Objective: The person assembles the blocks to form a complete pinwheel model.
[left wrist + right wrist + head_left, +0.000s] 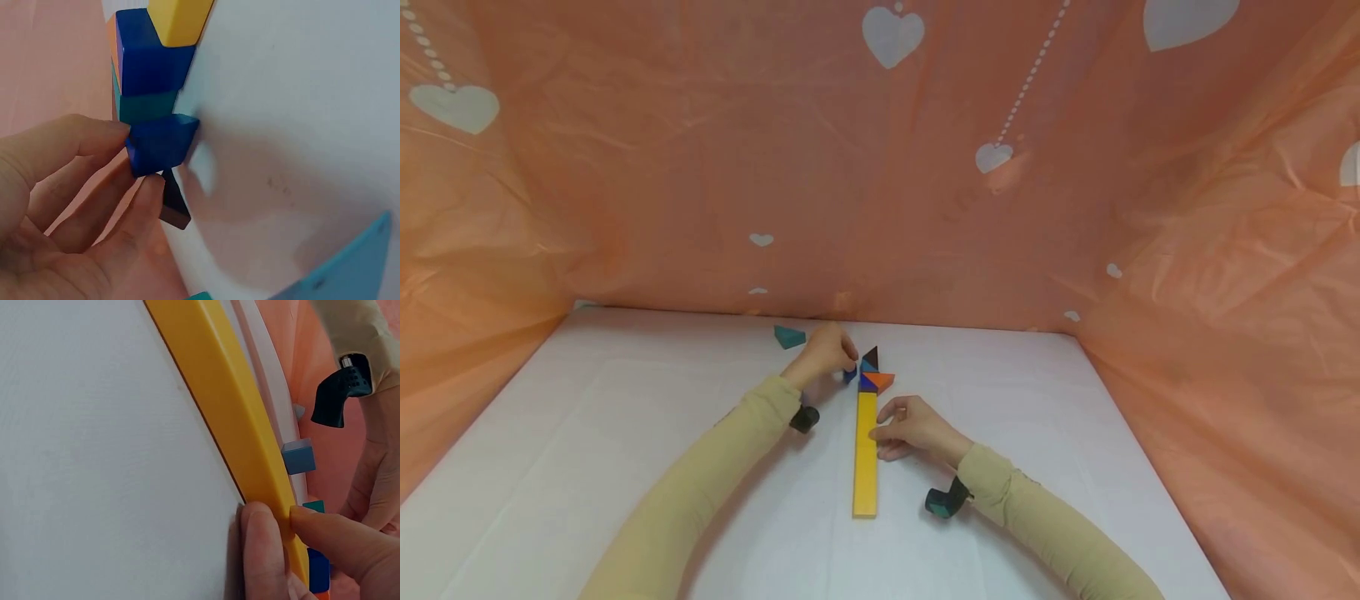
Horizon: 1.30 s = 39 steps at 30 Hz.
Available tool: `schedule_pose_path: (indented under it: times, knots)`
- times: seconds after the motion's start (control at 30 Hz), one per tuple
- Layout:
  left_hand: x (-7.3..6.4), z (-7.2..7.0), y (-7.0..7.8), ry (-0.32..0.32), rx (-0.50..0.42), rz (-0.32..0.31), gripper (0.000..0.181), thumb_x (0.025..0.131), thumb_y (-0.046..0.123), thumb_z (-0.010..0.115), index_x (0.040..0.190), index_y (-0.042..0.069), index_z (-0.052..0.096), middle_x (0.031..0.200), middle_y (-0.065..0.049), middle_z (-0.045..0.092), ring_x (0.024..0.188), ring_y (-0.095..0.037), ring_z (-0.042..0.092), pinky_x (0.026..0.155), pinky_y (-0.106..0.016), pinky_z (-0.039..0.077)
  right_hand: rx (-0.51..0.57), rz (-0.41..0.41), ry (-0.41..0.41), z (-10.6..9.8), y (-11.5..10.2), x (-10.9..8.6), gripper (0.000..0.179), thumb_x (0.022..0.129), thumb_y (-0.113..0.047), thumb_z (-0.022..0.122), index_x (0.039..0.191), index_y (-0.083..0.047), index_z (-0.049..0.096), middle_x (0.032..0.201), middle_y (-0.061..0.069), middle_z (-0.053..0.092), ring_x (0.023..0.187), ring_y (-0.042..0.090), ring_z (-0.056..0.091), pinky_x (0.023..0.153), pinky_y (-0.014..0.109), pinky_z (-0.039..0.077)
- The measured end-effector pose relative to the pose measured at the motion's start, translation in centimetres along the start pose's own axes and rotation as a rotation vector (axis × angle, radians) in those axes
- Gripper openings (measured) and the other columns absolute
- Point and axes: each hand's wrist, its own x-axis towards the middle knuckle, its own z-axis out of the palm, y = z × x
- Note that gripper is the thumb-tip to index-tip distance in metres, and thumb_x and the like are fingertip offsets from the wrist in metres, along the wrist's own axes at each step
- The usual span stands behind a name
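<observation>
My left hand [827,350] pinches a small dark-blue block [161,144] between thumb and fingertips, just left of the row's far end. Beside it, the row has a blue-purple block [868,383], an orange piece [882,381], a teal-blue block [147,107] and a dark-brown triangular block [872,357] at its tip. A long yellow bar [865,475] runs from there toward me. At the bar's right edge, my right hand [917,427] touches it with loosely bent fingers; one fingertip [302,519] lies on its upper surface.
A teal block [789,337] lies at the back left, beyond the left hand. A greyish-blue block [299,457] sits left of the bar, near the left wrist. Wrist cameras [949,500] hang low over the white table [1037,417]. Orange heart-patterned cloth [850,208] walls the back and sides.
</observation>
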Motion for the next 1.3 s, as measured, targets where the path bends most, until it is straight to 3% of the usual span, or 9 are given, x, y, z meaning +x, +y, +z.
schedule_pose_path:
  times: [0.23, 0.4, 0.63, 0.83, 1.3]
  knots:
    - [-0.2, 0.4, -1.1, 0.044, -0.056, 0.063, 0.033, 0.077, 0.001, 0.078, 0.108, -0.004, 0.068, 0.102, -0.014, 0.065, 0.095, -0.028, 0.059, 0.087, -0.036, 0.052, 0.001, 0.002, -0.007, 0.0, 0.0, 0.0, 0.034, 0.083, -0.018, 0.076, 0.105, -0.001, 0.057, 0.079, 0.014, 0.068, 0.065, 0.024, 0.069, 0.063, 0.029, 0.057]
    - [-0.5, 0.7, -1.4, 0.084, -0.098, 0.068, 0.040, 0.072, -0.002, 0.080, 0.109, -0.009, 0.066, 0.099, -0.017, 0.066, 0.091, -0.029, 0.062, 0.080, -0.035, 0.056, -0.004, 0.007, 0.001, 0.0, -0.1, -0.1, 0.034, 0.082, -0.018, 0.076, 0.105, -0.001, 0.057, 0.079, 0.014, 0.068, 0.065, 0.025, 0.069, 0.063, 0.029, 0.057]
    - [-1.0, 0.9, -1.5, 0.149, -0.120, 0.065, 0.028, 0.071, -0.007, 0.078, 0.098, -0.008, 0.070, 0.090, -0.017, 0.068, 0.084, -0.029, 0.065, 0.071, -0.034, 0.057, -0.004, 0.006, 0.003, 0.1, 0.0, 0.0, 0.034, 0.082, -0.018, 0.076, 0.105, -0.001, 0.057, 0.079, 0.015, 0.067, 0.065, 0.025, 0.069, 0.064, 0.029, 0.057]
    - [-1.1, 1.2, -1.7, 0.205, -0.086, 0.048, 0.021, 0.067, -0.008, 0.080, 0.087, -0.004, 0.072, 0.080, -0.013, 0.069, 0.074, -0.024, 0.065, 0.063, -0.031, 0.057, -0.005, 0.005, -0.003, 0.0, 0.0, 0.0, 0.034, 0.082, -0.018, 0.076, 0.105, -0.001, 0.058, 0.078, 0.015, 0.067, 0.064, 0.024, 0.069, 0.063, 0.029, 0.057]
    - [-1.2, 1.7, -1.6, 0.215, -0.061, 0.035, 0.018, 0.070, -0.002, 0.082, 0.085, 0.001, 0.073, 0.078, -0.007, 0.068, 0.073, -0.020, 0.064, 0.069, -0.031, 0.057, -0.011, -0.005, -0.011, 0.0, -0.2, -0.1, 0.034, 0.083, -0.018, 0.076, 0.105, -0.001, 0.058, 0.077, 0.014, 0.067, 0.064, 0.024, 0.069, 0.063, 0.030, 0.057]
